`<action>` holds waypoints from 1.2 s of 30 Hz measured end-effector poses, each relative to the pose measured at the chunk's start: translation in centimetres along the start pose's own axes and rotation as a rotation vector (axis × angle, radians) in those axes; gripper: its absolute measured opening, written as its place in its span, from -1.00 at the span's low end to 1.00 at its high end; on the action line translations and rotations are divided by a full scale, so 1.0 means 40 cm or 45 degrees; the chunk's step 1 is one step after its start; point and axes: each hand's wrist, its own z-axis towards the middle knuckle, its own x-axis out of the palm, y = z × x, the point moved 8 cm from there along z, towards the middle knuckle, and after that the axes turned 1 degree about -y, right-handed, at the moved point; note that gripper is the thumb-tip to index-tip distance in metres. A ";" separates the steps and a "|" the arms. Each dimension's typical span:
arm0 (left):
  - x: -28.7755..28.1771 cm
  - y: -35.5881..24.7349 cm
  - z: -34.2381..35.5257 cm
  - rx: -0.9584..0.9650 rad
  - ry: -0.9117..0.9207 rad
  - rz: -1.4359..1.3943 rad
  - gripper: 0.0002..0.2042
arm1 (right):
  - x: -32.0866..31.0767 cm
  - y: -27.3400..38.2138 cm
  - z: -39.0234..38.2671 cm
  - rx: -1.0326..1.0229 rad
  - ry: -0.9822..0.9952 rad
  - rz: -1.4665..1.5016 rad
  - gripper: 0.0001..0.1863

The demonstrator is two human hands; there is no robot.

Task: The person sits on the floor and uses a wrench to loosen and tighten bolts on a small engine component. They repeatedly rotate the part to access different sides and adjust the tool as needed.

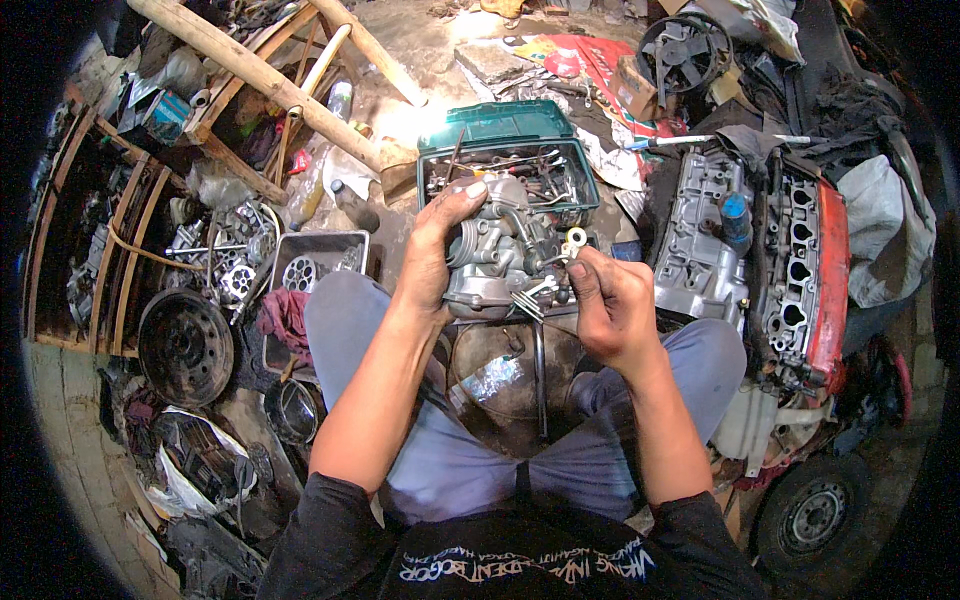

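My left hand (436, 235) grips a cast silver metal assembly (498, 260), possibly a carburettor or throttle body, by its left side, thumb on top. My right hand (605, 305) is closed at the assembly's right side, thumb and forefinger pinched just below a small pale ringed piece (575, 238); exactly what is between the fingertips is too small to make out. Several thin silver tools or rods (530, 302) lie at the assembly's lower right. Just beyond my hands sits an open teal toolbox (495, 125) full of hand tools.
Engine parts (700, 270) and a red-edged cylinder head (830, 280) lie at right, above a tyre (815, 515). At left are wooden poles (250, 70), a metal tray (350, 250), a steel wheel (185, 345) and piled parts. A fan (685, 55) lies at the back.
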 end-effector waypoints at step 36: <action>-0.069 0.194 -0.006 -0.205 -0.038 -0.336 -0.57 | 0.039 -0.134 -0.053 0.359 0.269 0.086 -0.66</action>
